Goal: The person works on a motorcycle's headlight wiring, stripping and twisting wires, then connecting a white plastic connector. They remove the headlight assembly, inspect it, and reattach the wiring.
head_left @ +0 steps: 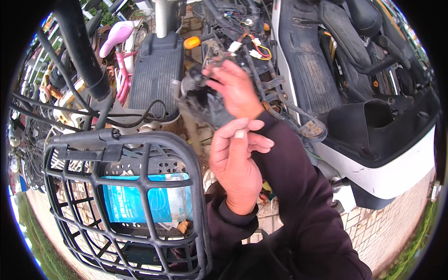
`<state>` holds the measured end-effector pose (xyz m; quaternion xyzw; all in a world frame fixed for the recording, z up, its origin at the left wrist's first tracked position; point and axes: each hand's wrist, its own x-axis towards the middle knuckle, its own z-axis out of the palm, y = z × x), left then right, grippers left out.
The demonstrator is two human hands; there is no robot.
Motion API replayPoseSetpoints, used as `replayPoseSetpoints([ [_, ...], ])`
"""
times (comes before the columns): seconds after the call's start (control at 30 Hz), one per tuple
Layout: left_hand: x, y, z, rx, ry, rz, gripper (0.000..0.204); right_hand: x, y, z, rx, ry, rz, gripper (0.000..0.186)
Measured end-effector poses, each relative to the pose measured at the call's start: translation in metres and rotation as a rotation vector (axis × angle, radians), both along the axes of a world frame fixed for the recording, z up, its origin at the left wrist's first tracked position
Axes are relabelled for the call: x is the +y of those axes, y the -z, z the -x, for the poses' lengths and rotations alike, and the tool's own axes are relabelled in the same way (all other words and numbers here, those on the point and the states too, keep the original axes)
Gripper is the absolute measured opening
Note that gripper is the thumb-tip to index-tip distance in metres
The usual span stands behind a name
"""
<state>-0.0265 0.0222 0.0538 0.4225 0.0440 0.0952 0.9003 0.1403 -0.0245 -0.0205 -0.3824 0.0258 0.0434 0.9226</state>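
My left hand [237,165] is in the middle, its thumb pressed against the curled fingers. Whether something small is pinched there cannot be made out. Beyond it, my right hand [238,88] stretches forward and left, fingers apart and somewhat blurred. It is over a dark plastic part [201,100] of a stripped electric scooter. Whether the fingertips touch that part is unclear. Past the right hand, exposed wiring with white connectors [234,46] and red and yellow leads lies on the scooter's frame [273,84]. An orange reflector [192,43] sits to the left of the wiring.
A black basket [201,200] with a blue package [126,200] inside stands near left. Behind it are a scooter footboard [156,74] and a pink bicycle saddle [116,37]. A white and black scooter body [401,158] fills the right side. Paving bricks [373,228] show below.
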Motion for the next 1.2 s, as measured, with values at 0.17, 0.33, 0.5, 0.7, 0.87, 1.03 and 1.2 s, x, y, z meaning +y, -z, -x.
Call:
replayPoseSetpoints([
  [0.17,-0.001,0.0,0.0,0.032,0.061,0.022,0.019,-0.056,-0.008,0.02,0.091,0.06,0.239,0.022],
  [0.33,0.001,-0.001,-0.004,0.113,0.12,-0.074,0.018,-0.061,-0.016,0.023,0.109,0.005,0.325,0.024],
  [0.5,0.005,0.004,-0.017,0.124,0.052,-0.177,0.017,-0.066,-0.025,0.015,0.169,-0.092,0.406,0.028],
  [0.7,-0.011,0.011,-0.08,-0.096,-0.252,-0.435,0.02,-0.079,-0.028,-0.001,0.196,-0.206,0.505,0.026],
  [0.87,-0.011,0.027,-0.163,-0.093,-0.312,-0.964,0.028,-0.087,-0.028,-0.005,0.144,-0.307,0.579,0.021],
  [1.03,-0.004,0.05,-0.193,0.08,0.024,-0.664,0.023,-0.086,-0.027,-0.001,0.044,-0.361,0.597,0.023],
  [1.2,-0.004,0.059,-0.202,0.144,0.167,-0.508,0.018,-0.09,-0.022,-0.005,0.01,-0.386,0.723,0.025],
])
